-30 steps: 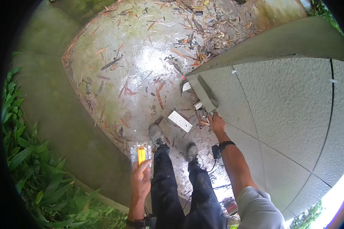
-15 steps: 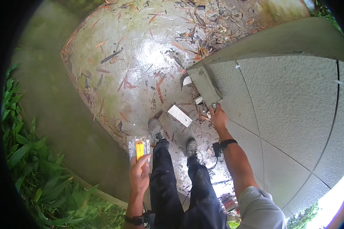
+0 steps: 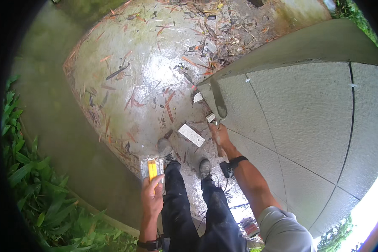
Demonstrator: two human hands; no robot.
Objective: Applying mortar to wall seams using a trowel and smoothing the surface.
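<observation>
My left hand [image 3: 152, 197] is closed around the yellow handle of a flat metal trowel [image 3: 153, 170], held low beside my left leg. On the right, my right hand [image 3: 219, 133] is closed at the lower left edge of a surface of large grey tiles [image 3: 306, 113]. A small silvery part shows at its fingertips; what it holds is mostly hidden. Just beyond the fingers, a dark strip [image 3: 219, 100], perhaps wet mortar, runs along the left end of the tiles. A small pale offcut [image 3: 211, 118] lies near the fingertips.
A white rectangular tile piece [image 3: 191, 135] lies on the wet floor before my shoes, with a smaller white scrap [image 3: 198, 97] beyond. Thin white spacers [image 3: 353, 85] sit in the tile joints. Dead leaves litter the concrete [image 3: 134, 96]; green plants [image 3: 29, 168] border the left.
My right hand has moved left and slightly down. The grey slab-like shape by the tiles' left end no longer shows; a narrower dark strip shows there. My left hand stays about where it was.
</observation>
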